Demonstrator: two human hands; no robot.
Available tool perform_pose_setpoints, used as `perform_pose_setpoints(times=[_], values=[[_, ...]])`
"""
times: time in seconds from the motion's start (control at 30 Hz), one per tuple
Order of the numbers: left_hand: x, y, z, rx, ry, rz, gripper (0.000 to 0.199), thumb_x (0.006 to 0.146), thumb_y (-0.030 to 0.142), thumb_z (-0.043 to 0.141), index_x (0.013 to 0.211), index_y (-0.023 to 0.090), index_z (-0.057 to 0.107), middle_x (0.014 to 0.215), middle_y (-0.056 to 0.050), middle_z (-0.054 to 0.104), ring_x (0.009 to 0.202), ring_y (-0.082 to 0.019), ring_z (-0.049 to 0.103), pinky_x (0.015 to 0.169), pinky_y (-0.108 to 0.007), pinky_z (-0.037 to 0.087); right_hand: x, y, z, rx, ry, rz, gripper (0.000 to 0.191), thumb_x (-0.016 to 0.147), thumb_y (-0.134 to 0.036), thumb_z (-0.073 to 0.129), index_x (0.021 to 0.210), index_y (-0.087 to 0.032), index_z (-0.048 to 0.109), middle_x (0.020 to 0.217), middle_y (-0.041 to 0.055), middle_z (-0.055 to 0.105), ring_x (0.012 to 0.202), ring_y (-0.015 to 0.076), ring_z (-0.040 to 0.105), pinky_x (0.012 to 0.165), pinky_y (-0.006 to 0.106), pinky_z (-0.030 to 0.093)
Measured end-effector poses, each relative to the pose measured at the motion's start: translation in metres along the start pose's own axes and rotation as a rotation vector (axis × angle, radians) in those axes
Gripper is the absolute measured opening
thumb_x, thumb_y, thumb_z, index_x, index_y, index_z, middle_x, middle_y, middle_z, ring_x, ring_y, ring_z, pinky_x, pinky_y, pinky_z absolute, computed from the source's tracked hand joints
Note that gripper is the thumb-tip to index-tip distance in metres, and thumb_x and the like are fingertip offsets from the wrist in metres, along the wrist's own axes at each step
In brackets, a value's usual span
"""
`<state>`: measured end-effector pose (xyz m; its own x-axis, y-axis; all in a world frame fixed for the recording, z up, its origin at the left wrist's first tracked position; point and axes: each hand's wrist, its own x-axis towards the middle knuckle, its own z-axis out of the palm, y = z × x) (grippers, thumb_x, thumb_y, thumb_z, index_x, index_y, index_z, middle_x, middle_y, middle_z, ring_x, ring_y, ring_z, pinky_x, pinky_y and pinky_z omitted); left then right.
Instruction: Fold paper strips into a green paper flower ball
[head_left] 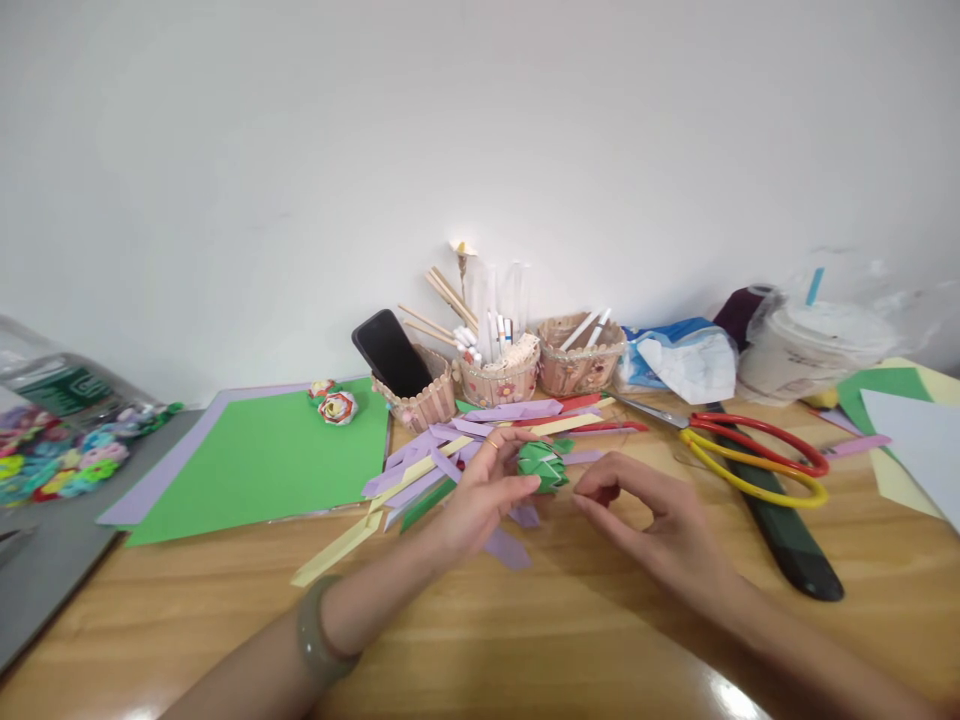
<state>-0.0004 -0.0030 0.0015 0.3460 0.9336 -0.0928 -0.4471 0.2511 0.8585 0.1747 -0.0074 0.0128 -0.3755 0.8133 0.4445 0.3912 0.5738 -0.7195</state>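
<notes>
My left hand (493, 485) is closed around the side of a small green folded-paper ball (541, 466) with pale lines across it, held between thumb and fingers. Just to its right, my right hand (652, 510) is in a pinch, thumb and forefinger tips close together near the ball. Whatever may be between those tips is too small to see. Under and behind my left hand lies a loose heap of folded paper strips (420, 460) in purple, yellow, red and green. Part of the ball is hidden by my left fingers.
Red-and-yellow-handled scissors (757, 455) lie over a black strap-like object (795, 550) at right. Behind stand small baskets (581, 365), one holding a phone (394, 355). A lidded cup (814, 345) is at back right. Green paper sheets (277, 460) lie left, with small paper roses (337, 407).
</notes>
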Motion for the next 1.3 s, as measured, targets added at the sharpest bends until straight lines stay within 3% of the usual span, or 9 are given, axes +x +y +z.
perform_pose_setpoints(times=[0.17, 0.3, 0.4, 0.57, 0.77, 0.97, 1.1, 1.3], values=[[0.004, -0.007, -0.004, 0.013, -0.036, 0.124, 0.038, 0.065, 0.013, 0.069, 0.095, 0.022, 0.048, 0.102, -0.002, 0.053, 0.098, -0.017, 0.05, 0.084, -0.03, 0.039, -0.001, 0.002, 0.004, 0.066, -0.038, 0.063, 0.012, 0.081, -0.022, 0.053, 0.081, -0.019, 0.065, 0.076, 0.0052, 0.067, 0.066, 0.016, 0.061, 0.057, 0.027, 0.049], [0.006, -0.013, -0.008, 0.112, -0.072, 0.24, 0.042, 0.065, 0.016, 0.07, 0.1, 0.023, 0.048, 0.101, -0.001, 0.053, 0.095, -0.015, 0.05, 0.084, -0.029, 0.038, 0.0, 0.004, 0.005, 0.154, -0.052, 0.252, 0.018, 0.079, -0.03, 0.056, 0.081, -0.017, 0.068, 0.082, 0.0076, 0.07, 0.074, 0.0193, 0.063, 0.064, 0.03, 0.05], [0.006, -0.016, -0.012, 0.188, -0.092, 0.266, 0.045, 0.067, 0.02, 0.069, 0.106, 0.023, 0.047, 0.104, -0.002, 0.053, 0.095, -0.016, 0.05, 0.084, -0.03, 0.038, 0.001, 0.006, 0.005, 0.24, -0.052, 0.366, 0.021, 0.076, -0.036, 0.06, 0.08, -0.017, 0.069, 0.086, 0.0076, 0.071, 0.079, 0.0208, 0.064, 0.07, 0.031, 0.05], [0.006, -0.017, -0.014, 0.297, -0.095, 0.305, 0.042, 0.072, 0.021, 0.066, 0.109, 0.024, 0.045, 0.105, -0.002, 0.051, 0.093, -0.015, 0.049, 0.082, -0.028, 0.039, 0.001, 0.007, 0.007, 0.347, -0.034, 0.432, 0.022, 0.071, -0.038, 0.065, 0.081, -0.02, 0.07, 0.091, 0.0067, 0.07, 0.086, 0.0216, 0.063, 0.079, 0.033, 0.048], [0.004, -0.017, -0.012, 0.494, -0.028, 0.386, 0.043, 0.074, 0.019, 0.062, 0.114, 0.025, 0.046, 0.114, -0.005, 0.045, 0.105, -0.018, 0.046, 0.088, -0.031, 0.039, 0.002, 0.006, 0.007, 0.356, -0.044, 0.461, 0.027, 0.071, -0.043, 0.064, 0.08, -0.017, 0.068, 0.086, 0.0078, 0.068, 0.08, 0.0206, 0.061, 0.074, 0.032, 0.047], [0.003, -0.014, -0.011, 0.588, -0.012, 0.395, 0.018, 0.075, 0.018, 0.061, 0.092, 0.024, 0.063, 0.117, -0.006, 0.045, 0.113, -0.02, 0.044, 0.088, -0.031, 0.042, 0.003, 0.009, 0.008, 0.433, -0.046, 0.448, 0.025, 0.069, -0.041, 0.065, 0.077, -0.017, 0.061, 0.074, 0.0023, 0.059, 0.07, 0.015, 0.054, 0.065, 0.026, 0.044], [0.003, -0.013, -0.01, 0.579, 0.023, 0.433, 0.018, 0.073, 0.014, 0.064, 0.087, 0.025, 0.067, 0.116, -0.005, 0.047, 0.115, -0.02, 0.043, 0.096, -0.035, 0.037, 0.004, 0.009, 0.009, 0.529, -0.062, 0.512, 0.026, 0.065, -0.041, 0.068, 0.073, -0.018, 0.058, 0.072, 0.0002, 0.056, 0.066, 0.0132, 0.052, 0.062, 0.025, 0.043], [0.002, -0.014, -0.008, 0.593, 0.039, 0.413, 0.022, 0.072, 0.012, 0.064, 0.087, 0.026, 0.069, 0.117, -0.005, 0.048, 0.114, -0.02, 0.046, 0.097, -0.037, 0.038, 0.002, 0.007, 0.008, 0.379, -0.046, 0.392, 0.019, 0.073, -0.036, 0.063, 0.071, -0.018, 0.057, 0.069, -0.0008, 0.054, 0.064, 0.0126, 0.049, 0.059, 0.024, 0.04]])
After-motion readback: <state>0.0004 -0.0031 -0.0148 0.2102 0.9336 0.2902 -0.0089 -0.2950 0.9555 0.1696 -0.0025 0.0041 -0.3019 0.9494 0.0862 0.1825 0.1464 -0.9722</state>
